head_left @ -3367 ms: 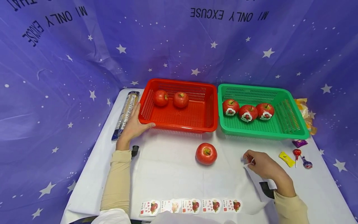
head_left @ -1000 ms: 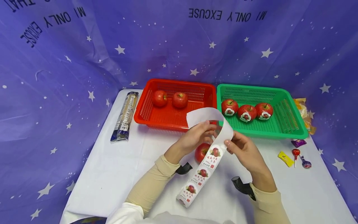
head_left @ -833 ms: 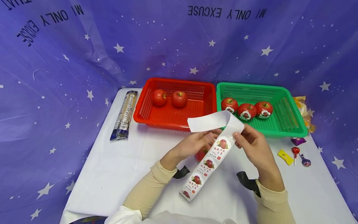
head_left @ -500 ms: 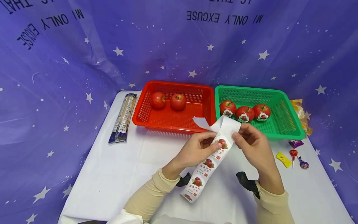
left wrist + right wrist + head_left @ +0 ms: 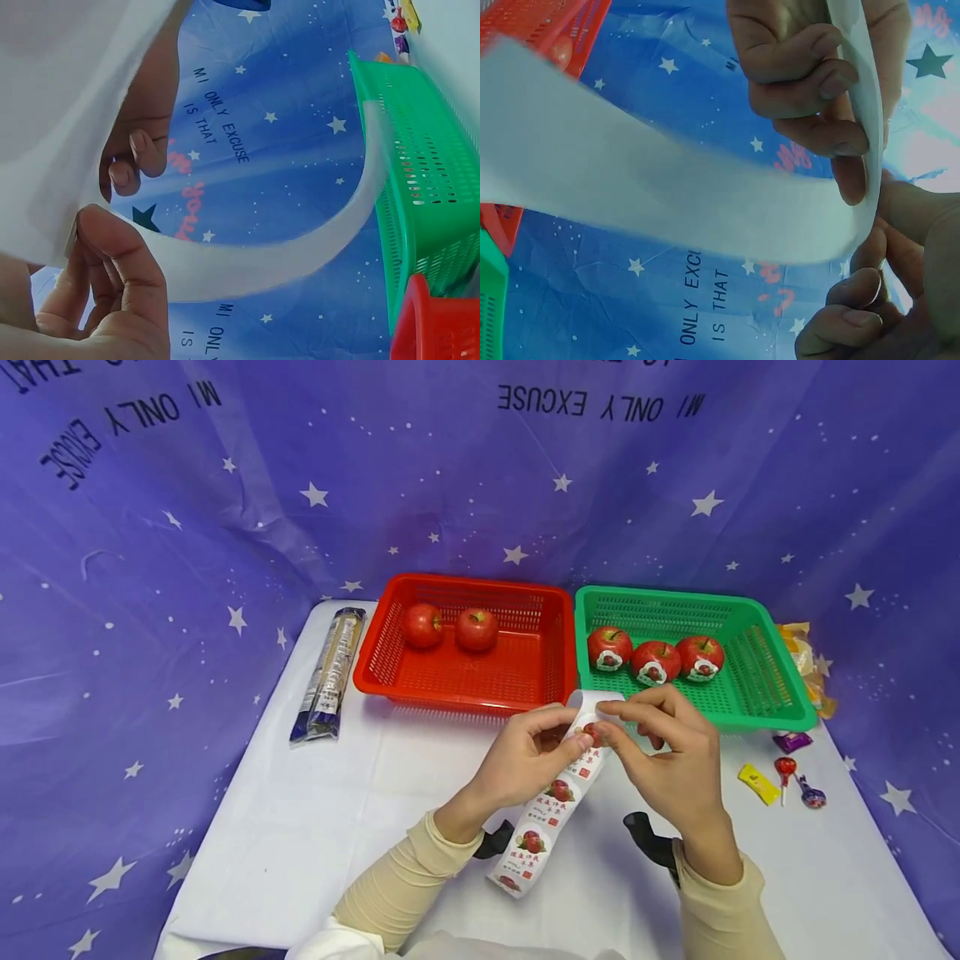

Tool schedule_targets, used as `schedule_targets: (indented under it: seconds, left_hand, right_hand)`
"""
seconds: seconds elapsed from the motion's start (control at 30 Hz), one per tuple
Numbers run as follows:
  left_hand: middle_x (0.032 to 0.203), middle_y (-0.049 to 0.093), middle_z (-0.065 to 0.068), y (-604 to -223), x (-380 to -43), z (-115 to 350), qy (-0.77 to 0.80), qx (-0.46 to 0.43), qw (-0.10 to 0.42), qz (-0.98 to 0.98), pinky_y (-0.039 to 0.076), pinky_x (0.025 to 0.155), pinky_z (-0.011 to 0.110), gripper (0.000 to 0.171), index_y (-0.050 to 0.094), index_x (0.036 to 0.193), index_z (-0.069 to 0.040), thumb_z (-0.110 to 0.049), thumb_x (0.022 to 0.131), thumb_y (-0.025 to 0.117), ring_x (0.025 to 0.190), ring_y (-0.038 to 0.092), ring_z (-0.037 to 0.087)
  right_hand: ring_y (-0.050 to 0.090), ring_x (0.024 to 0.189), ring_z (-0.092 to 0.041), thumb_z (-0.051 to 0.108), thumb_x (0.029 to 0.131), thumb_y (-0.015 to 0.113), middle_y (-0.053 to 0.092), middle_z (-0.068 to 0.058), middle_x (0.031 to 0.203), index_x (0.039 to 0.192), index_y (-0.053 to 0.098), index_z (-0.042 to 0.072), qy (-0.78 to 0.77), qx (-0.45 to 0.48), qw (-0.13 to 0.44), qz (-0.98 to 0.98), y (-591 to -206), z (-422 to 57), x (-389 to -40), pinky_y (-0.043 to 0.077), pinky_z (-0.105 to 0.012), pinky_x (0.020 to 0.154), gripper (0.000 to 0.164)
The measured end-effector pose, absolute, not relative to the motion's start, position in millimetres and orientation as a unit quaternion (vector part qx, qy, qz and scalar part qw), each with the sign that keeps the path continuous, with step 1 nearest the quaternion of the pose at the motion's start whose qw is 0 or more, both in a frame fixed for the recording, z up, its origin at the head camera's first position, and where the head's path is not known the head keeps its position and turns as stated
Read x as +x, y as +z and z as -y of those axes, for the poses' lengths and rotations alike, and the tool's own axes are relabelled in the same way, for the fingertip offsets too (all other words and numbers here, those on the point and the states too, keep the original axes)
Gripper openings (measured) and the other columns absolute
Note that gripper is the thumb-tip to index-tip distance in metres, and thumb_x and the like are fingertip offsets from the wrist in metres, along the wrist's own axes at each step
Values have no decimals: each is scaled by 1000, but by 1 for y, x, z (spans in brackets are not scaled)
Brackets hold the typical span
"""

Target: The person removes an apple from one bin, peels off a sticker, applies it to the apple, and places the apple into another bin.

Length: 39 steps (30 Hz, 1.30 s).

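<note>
A white strip of apple stickers (image 5: 555, 797) hangs slantwise between my hands over the middle of the table. My left hand (image 5: 517, 768) grips it near its upper part, thumb on the printed face. My right hand (image 5: 675, 760) pinches at the bend of the strip, by the edge of the topmost sticker. In the right wrist view the blank backing (image 5: 667, 187) curves away from that bend. The left wrist view shows the strip's blank tail (image 5: 247, 274) reaching toward the green basket. The loose apple is hidden behind hands and strip.
Behind are a red basket (image 5: 465, 689) holding two apples (image 5: 476, 629) and a green basket (image 5: 772, 693) holding three stickered apples (image 5: 656, 662). A long package (image 5: 330, 675) lies at left. Wrapped candies (image 5: 759, 784) and lollipops (image 5: 785, 767) lie at right.
My left hand has left the red basket and taken hold of the sticker strip, lifted off the table. In the last half second my right fingers have shifted to the top sticker's edge.
</note>
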<state>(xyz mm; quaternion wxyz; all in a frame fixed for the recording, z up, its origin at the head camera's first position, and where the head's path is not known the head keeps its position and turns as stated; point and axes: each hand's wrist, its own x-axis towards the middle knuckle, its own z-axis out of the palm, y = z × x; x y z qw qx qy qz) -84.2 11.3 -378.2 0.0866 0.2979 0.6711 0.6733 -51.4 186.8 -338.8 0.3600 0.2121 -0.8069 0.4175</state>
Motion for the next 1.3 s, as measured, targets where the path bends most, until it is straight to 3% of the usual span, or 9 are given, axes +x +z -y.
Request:
schedule_targets:
  seconds: [0.37, 0.5, 0.57, 0.67, 0.73, 0.83, 1.0, 1.13, 1.3]
  left_hand:
    - [81, 54, 2, -378, -84, -10, 636, 332, 38, -696, 44, 64, 17, 16, 71, 106, -8, -15, 92, 65, 72, 48, 8]
    - [79, 52, 2, -376, -84, -10, 637, 332, 34, -695, 37, 59, 17, 21, 71, 110, -8, -15, 92, 65, 68, 44, 10]
    - [78, 52, 4, -375, -83, -10, 639, 330, 36, -693, 35, 57, 17, 23, 71, 112, -8, -16, 92, 65, 67, 43, 10]
    - [86, 60, 6, -374, -82, -12, 652, 330, 55, -681, 44, 61, 16, 26, 69, 116, -6, -16, 93, 63, 71, 50, 7]
    - [93, 64, 7, -374, -82, -13, 662, 326, 65, -672, 50, 65, 18, 26, 68, 117, -4, -16, 95, 60, 75, 55, 6]
    - [87, 64, 8, -375, -85, -14, 671, 317, 65, -667, 49, 60, 19, 23, 71, 106, -2, -17, 98, 56, 69, 55, 6]
    - [62, 47, 4, -376, -90, -16, 676, 299, 50, -672, 34, 47, 19, 29, 71, 82, -3, -19, 99, 53, 53, 41, 9]
    - [58, 46, 4, -376, -91, -16, 682, 286, 52, -672, 35, 43, 20, 29, 71, 80, -2, -17, 98, 54, 48, 41, 8]
    - [54, 49, 10, -376, -90, -18, 686, 266, 63, -674, 38, 39, 22, 31, 70, 77, -1, -18, 98, 54, 40, 42, 11]
  right_hand:
    - [40, 65, -2, -8, 59, 83, 62, -9, 76, 82, 76, 2, 389, 230, 375, 809, -340, -187, -53, 31, -14, 59, 26]
    - [44, 65, -6, 7, 72, 82, 62, -12, 73, 78, 76, 0, 388, 245, 404, 791, -339, -184, -54, 33, -10, 62, 11]
    - [47, 64, -10, 19, 79, 79, 62, -12, 70, 76, 76, -1, 385, 252, 429, 777, -341, -184, -55, 33, -11, 62, 20]
    - [49, 63, -16, 25, 82, 76, 61, -13, 65, 73, 76, -1, 382, 262, 462, 757, -344, -184, -58, 33, -12, 61, 28]
    - [48, 62, -17, 22, 81, 77, 60, -13, 63, 72, 76, -1, 383, 269, 473, 747, -345, -185, -60, 33, -13, 60, 24]
    - [48, 61, -18, 16, 78, 79, 60, -13, 62, 73, 77, 1, 386, 284, 479, 736, -346, -186, -62, 34, -14, 62, 16]
    - [48, 58, -19, 16, 79, 79, 60, -12, 61, 74, 78, 3, 385, 305, 481, 726, -346, -186, -63, 35, -16, 61, 14]
    - [47, 57, -18, 22, 84, 75, 59, -11, 60, 72, 77, 1, 382, 308, 476, 730, -346, -185, -62, 34, -16, 61, 24]
    - [47, 57, -19, 20, 84, 75, 59, -12, 60, 72, 77, 1, 387, 309, 477, 726, -348, -185, -61, 34, -17, 59, 22]
